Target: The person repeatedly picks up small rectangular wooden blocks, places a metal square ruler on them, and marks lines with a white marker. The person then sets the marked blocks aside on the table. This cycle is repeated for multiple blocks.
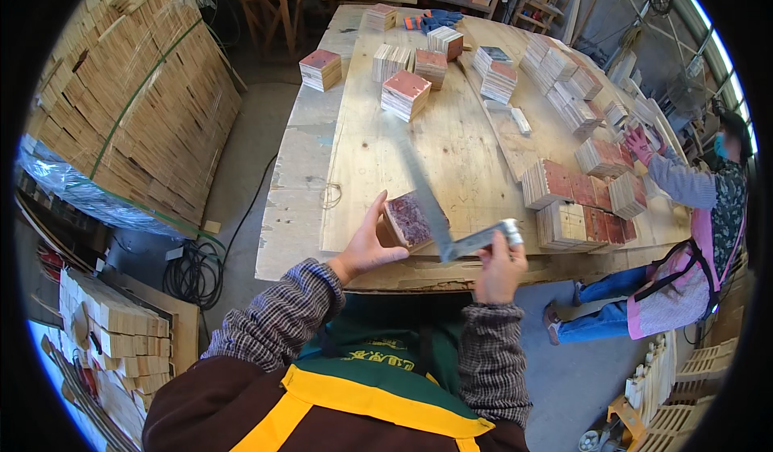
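Note:
Near the front edge of the worktable stands a wooden block [409, 217] with a dark reddish-purple top. My left hand [364, 247] cups its left corner, with the fingers along one side and the thumb along the front. My right hand [499, 268] grips the short arm of an L-shaped metal tool [427, 198] that looks like a carpenter's square. Its long flat blade slants up and away past the block's right side, and its far end is blurred. Whether the blade touches the block I cannot tell.
Several layered wooden blocks [406, 94] with red faces lie about the worktable [298, 178]. More are grouped at the right [564, 186], near a co-worker [692, 210] in pink gloves. Blue-orange gloves [435, 21] lie at the back. Stacked lumber [145, 82] and coiled cable [193, 275] are left.

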